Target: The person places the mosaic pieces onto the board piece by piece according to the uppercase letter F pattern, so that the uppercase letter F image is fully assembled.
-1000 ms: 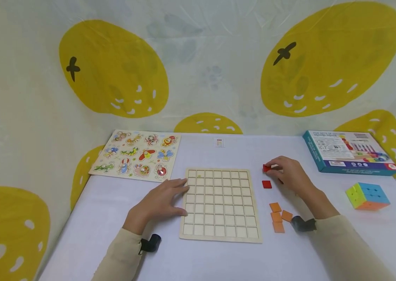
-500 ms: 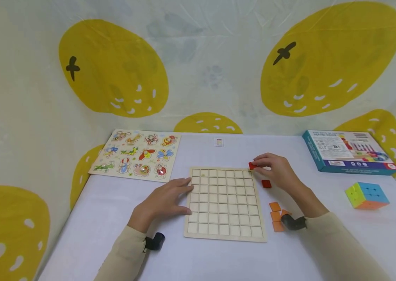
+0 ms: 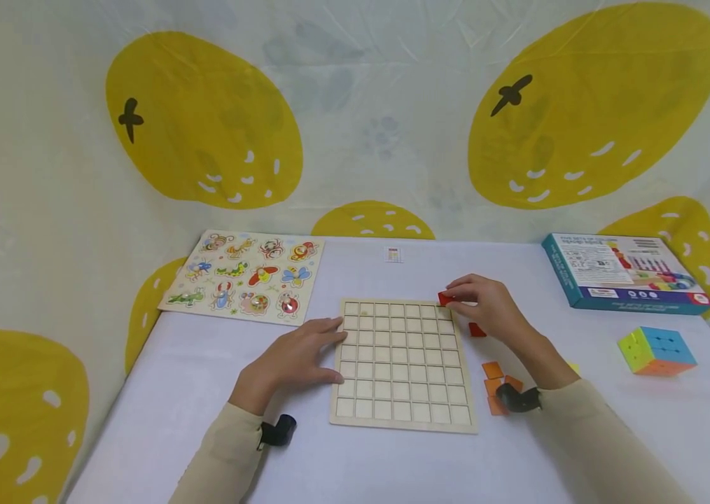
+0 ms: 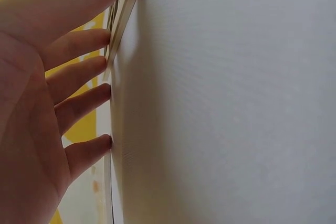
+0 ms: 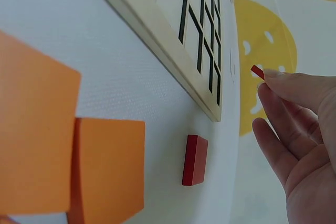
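A wooden grid board (image 3: 402,425) of square cells lies in the middle of the table. My left hand (image 3: 292,360) rests along its left edge, fingers spread and fairly straight; the left wrist view shows fingertips (image 4: 105,92) at the table beside the board's edge. Between thumb and fingers, my right hand (image 3: 490,308) pinches a red square tile (image 5: 257,72), held over the board's far right corner. A second red tile (image 5: 195,160) lies on the table just right of the board, partly behind the right hand in the head view.
Several orange tiles (image 3: 492,371) lie right of the board, partly under the right wrist camera. A bit of yellow (image 3: 574,367) shows beside the right sleeve. Farther right are a puzzle cube (image 3: 659,351) and a flat box (image 3: 629,273). An insect puzzle board (image 3: 244,276) lies back left, a small card (image 3: 393,255) behind.
My right hand has carried the red tile leftward from the table to the board's far right corner. The board has shifted slightly right, with my left hand moving along with it.
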A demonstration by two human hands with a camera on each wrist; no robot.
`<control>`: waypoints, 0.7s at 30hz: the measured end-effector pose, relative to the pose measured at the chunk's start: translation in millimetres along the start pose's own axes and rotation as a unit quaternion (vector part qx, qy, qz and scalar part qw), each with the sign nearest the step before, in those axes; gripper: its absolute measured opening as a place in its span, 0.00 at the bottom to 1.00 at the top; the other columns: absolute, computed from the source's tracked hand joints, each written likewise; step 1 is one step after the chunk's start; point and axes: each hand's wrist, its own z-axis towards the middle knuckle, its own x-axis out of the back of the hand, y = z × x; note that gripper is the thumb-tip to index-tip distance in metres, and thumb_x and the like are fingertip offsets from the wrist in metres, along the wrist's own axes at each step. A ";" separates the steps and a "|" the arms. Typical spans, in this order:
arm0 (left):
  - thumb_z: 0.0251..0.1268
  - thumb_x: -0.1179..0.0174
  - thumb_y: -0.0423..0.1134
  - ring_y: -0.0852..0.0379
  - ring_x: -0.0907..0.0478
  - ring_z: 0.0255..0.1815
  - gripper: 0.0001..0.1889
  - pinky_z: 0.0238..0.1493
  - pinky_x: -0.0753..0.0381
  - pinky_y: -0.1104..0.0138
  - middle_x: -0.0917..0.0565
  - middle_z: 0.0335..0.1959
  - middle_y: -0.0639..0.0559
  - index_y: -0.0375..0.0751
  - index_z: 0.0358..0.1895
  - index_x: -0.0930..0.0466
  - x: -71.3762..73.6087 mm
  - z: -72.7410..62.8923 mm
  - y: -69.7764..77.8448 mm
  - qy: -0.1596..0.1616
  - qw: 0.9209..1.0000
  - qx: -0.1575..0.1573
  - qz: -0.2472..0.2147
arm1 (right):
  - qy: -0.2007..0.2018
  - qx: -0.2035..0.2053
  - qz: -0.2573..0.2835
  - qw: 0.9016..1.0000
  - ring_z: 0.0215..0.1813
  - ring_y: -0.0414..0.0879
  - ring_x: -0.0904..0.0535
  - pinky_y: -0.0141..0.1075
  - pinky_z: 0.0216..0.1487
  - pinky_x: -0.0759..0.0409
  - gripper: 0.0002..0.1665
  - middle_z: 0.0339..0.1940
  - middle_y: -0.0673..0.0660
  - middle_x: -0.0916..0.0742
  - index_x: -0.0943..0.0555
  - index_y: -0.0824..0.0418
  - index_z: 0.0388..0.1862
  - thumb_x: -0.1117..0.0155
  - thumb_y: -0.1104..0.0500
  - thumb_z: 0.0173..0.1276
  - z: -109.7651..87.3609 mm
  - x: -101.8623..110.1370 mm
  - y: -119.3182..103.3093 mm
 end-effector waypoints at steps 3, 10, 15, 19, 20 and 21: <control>0.53 0.27 0.62 0.49 0.39 0.82 0.42 0.79 0.32 0.50 0.35 0.81 0.54 0.51 0.72 0.26 -0.5 0.2 -0.3 -0.001 1.000 0.005 0.000 | 0.003 0.005 -0.001 1.000 0.56 0.58 0.16 0.54 0.59 0.15 0.15 0.52 0.61 0.11 0.11 0.64 0.50 0.27 0.64 0.65 0.6 -2.2 -1.0; 0.53 0.26 0.61 0.49 0.38 0.82 0.42 0.80 0.33 0.51 0.34 0.81 0.55 0.51 0.72 0.26 1.1 0.1 0.0 -0.002 1.000 0.010 -0.002 | 0.007 0.053 0.020 0.998 0.42 0.51 0.11 0.33 0.45 0.12 0.13 0.44 0.58 0.10 0.10 0.62 0.44 0.22 0.62 0.60 5.6 -14.6 -8.6; 0.53 0.26 0.61 0.50 0.38 0.82 0.42 0.80 0.34 0.52 0.34 0.81 0.54 0.50 0.72 0.25 1.6 0.1 0.2 -0.002 1.000 0.009 -0.004 | -0.020 0.068 0.043 0.997 0.38 0.44 0.13 0.26 0.42 0.16 0.13 0.41 0.55 0.09 0.10 0.59 0.43 0.21 0.60 0.58 11.2 -29.0 -24.5; 0.52 0.25 0.60 0.50 0.38 0.82 0.42 0.80 0.33 0.52 0.34 0.80 0.54 0.50 0.71 0.25 1.6 1.0 0.5 0.000 1.000 0.008 -0.005 | -0.036 0.080 0.062 0.994 0.38 0.44 0.13 0.31 0.43 0.13 0.14 0.41 0.55 0.09 0.10 0.61 0.43 0.20 0.61 0.57 15.6 -43.5 -37.2; 0.52 0.25 0.60 0.50 0.38 0.82 0.42 0.80 0.33 0.52 0.33 0.80 0.54 0.50 0.71 0.25 1.6 1.1 0.8 0.000 1.000 0.009 -0.005 | -0.041 0.084 0.068 0.993 0.38 0.44 0.13 0.33 0.44 0.12 0.14 0.41 0.56 0.09 0.10 0.62 0.43 0.21 0.62 0.57 16.5 -47.4 -39.7; 0.52 0.25 0.60 0.51 0.37 0.82 0.42 0.80 0.33 0.53 0.33 0.80 0.54 0.50 0.71 0.25 1.6 1.2 1.0 0.000 1.000 0.010 -0.006 | -0.045 0.087 0.072 0.993 0.38 0.44 0.13 0.35 0.45 0.11 0.14 0.41 0.57 0.09 0.10 0.63 0.43 0.21 0.62 0.57 17.6 -51.3 -41.8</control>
